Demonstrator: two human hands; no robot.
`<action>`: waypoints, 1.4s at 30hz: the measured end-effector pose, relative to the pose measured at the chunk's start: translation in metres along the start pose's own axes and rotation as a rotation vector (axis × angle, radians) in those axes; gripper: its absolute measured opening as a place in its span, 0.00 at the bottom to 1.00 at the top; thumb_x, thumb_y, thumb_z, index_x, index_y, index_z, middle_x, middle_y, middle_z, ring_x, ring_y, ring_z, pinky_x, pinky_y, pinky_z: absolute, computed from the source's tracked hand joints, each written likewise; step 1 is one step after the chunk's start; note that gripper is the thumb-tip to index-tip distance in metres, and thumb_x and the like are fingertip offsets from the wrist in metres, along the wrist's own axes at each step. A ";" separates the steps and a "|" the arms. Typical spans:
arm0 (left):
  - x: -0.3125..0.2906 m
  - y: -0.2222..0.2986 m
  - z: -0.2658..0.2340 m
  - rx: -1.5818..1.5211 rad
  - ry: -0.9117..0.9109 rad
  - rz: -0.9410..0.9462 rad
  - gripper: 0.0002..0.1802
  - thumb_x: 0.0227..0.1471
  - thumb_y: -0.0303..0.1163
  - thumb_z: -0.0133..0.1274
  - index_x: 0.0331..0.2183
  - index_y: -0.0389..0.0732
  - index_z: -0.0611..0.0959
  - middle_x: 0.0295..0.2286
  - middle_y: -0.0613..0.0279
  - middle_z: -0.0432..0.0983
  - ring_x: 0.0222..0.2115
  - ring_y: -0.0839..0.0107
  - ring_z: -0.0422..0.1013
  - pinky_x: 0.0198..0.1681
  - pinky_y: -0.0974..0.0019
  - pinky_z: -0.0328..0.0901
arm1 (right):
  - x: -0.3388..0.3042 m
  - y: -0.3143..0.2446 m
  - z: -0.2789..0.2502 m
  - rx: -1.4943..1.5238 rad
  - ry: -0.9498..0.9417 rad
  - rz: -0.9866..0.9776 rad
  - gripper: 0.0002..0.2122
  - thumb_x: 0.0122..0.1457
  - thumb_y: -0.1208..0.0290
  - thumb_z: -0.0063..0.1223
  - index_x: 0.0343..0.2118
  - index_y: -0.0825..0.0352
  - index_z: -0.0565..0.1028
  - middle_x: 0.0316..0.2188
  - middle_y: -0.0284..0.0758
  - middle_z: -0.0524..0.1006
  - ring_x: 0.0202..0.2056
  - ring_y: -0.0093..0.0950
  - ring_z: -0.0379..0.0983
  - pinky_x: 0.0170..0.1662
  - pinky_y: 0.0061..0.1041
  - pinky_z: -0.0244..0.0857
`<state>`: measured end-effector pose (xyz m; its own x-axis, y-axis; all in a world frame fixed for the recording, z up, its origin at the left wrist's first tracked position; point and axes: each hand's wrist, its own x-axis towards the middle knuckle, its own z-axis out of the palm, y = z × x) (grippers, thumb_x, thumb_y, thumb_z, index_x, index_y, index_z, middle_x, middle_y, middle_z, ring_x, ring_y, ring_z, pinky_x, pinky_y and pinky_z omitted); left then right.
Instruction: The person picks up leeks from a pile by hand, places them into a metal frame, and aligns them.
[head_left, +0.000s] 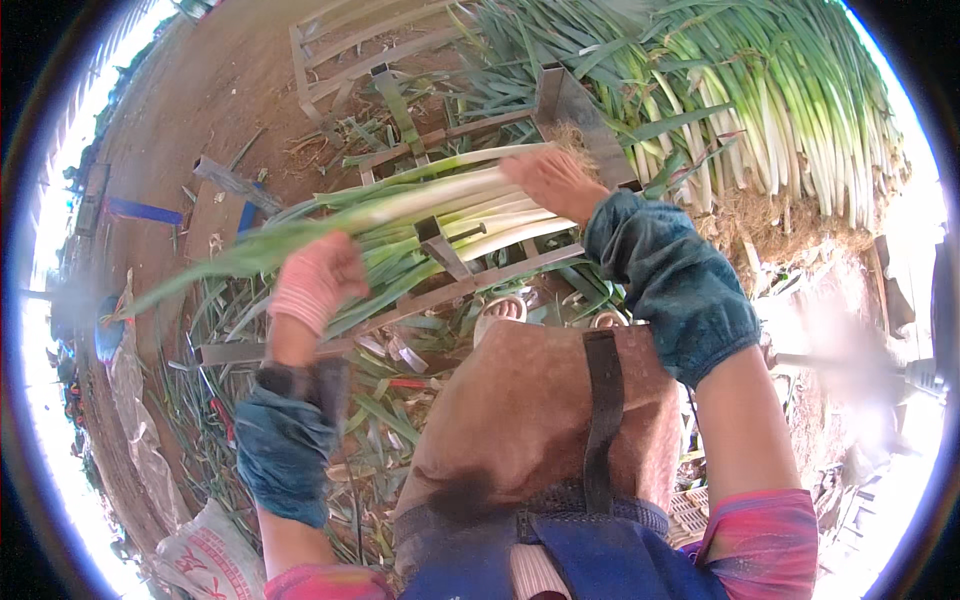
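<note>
My right hand is closed around the white root end of a leek. This leek lies slantwise above others, its green leaves trailing to the lower left. My left hand, in a pink striped glove, is curled beside those leaves. Motion blur hides whether its fingers hold anything. Below, several leeks rest side by side in a metal rack, white ends to the right. A short metal post of the rack stands in front of them.
A large heap of leeks lies at the far right, roots toward me. An upright metal plate stands beside it. Another metal frame is at the back. Leaf scraps litter the ground, and a white sack lies at lower left.
</note>
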<state>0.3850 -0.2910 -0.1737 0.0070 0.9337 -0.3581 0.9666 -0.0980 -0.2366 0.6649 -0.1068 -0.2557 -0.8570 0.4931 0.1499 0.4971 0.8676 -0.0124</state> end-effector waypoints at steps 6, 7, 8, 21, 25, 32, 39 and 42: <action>0.059 0.042 0.051 -0.427 0.488 0.065 0.45 0.31 0.42 0.65 0.52 0.43 0.65 0.45 0.56 0.66 0.46 0.58 0.64 0.50 0.59 0.59 | -0.075 0.020 0.081 -0.210 0.022 0.137 0.08 0.51 0.72 0.42 0.36 0.62 0.68 0.36 0.34 0.70 0.43 0.34 0.63 0.46 0.39 0.54; 0.073 0.042 0.055 -0.340 0.420 0.059 0.49 0.28 0.43 0.67 0.53 0.44 0.64 0.46 0.57 0.65 0.47 0.58 0.63 0.50 0.59 0.58 | -0.078 0.019 0.085 -0.218 0.058 0.134 0.08 0.51 0.72 0.42 0.36 0.62 0.68 0.36 0.34 0.70 0.43 0.34 0.63 0.46 0.39 0.54; 0.089 0.040 0.058 -0.326 0.146 0.032 0.55 0.26 0.46 0.68 0.56 0.44 0.59 0.52 0.58 0.57 0.52 0.59 0.55 0.54 0.58 0.51 | -0.077 0.017 0.086 -0.254 -0.035 0.179 0.09 0.51 0.72 0.43 0.36 0.62 0.68 0.34 0.34 0.69 0.41 0.33 0.63 0.44 0.37 0.55; 0.078 0.085 0.142 -0.232 0.522 0.024 0.19 0.38 0.47 0.54 0.32 0.45 0.75 0.32 0.58 0.70 0.34 0.59 0.67 0.37 0.60 0.61 | -0.077 0.007 0.133 -0.081 -0.025 0.366 0.19 0.50 0.70 0.45 0.46 0.68 0.67 0.40 0.43 0.69 0.45 0.42 0.64 0.48 0.49 0.58; 0.088 0.085 0.139 -0.074 0.572 0.076 0.18 0.41 0.47 0.52 0.31 0.45 0.72 0.31 0.57 0.69 0.32 0.59 0.68 0.32 0.58 0.61 | -0.066 -0.004 0.088 -0.103 -0.280 0.345 0.11 0.49 0.69 0.45 0.34 0.68 0.73 0.34 0.39 0.70 0.39 0.37 0.67 0.42 0.32 0.63; 0.099 0.083 0.153 -0.228 0.305 -0.108 0.17 0.41 0.45 0.55 0.32 0.48 0.74 0.30 0.58 0.70 0.36 0.56 0.68 0.41 0.57 0.62 | -0.108 0.075 -0.031 0.238 0.372 0.256 0.19 0.51 0.72 0.43 0.48 0.68 0.65 0.51 0.39 0.64 0.50 0.35 0.62 0.51 0.34 0.59; 0.094 0.084 0.154 0.080 0.487 0.009 0.11 0.47 0.38 0.47 0.34 0.44 0.70 0.29 0.58 0.66 0.31 0.60 0.66 0.35 0.58 0.60 | -0.236 0.252 -0.054 -0.127 0.278 1.252 0.27 0.48 0.65 0.55 0.51 0.67 0.60 0.47 0.43 0.64 0.47 0.40 0.63 0.46 0.39 0.60; 0.101 0.081 0.166 0.126 0.411 -0.064 0.14 0.46 0.41 0.49 0.34 0.44 0.69 0.31 0.58 0.66 0.33 0.61 0.65 0.38 0.59 0.60 | -0.268 0.290 -0.047 -0.217 0.371 1.281 0.29 0.47 0.63 0.56 0.50 0.68 0.59 0.47 0.45 0.64 0.48 0.41 0.62 0.46 0.41 0.59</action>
<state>0.4219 -0.2618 -0.3786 0.0744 0.9963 0.0438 0.9297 -0.0534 -0.3644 1.0455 0.0097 -0.2531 0.2920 0.8653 0.4074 0.9535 -0.2304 -0.1941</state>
